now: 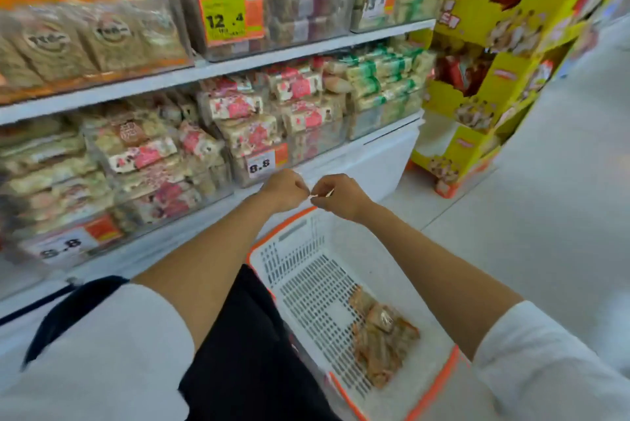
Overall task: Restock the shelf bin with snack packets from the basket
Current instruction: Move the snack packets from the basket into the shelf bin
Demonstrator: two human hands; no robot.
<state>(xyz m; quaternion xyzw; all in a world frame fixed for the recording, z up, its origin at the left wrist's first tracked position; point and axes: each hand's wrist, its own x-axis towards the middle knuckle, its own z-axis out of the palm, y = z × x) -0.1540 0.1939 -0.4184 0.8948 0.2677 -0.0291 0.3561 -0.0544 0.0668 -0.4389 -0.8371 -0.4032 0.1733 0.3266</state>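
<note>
Entry: snack packets. We list a small orange-brown heap in the near right corner of the basket, its long axis running along the basket's length.

Bearing from the hands: below and back toward our body. We judge the right hand the nearer.

Left hand and right hand: together over the basket's far end, fingers curled, pinching a white scrap between them.

Shelf bins: ahead and left. We cannot tell which is to be filled.

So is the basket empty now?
Not empty. A small pile of orange snack packets lies at the near end of the white basket; the rest of its slotted floor is bare.
</note>
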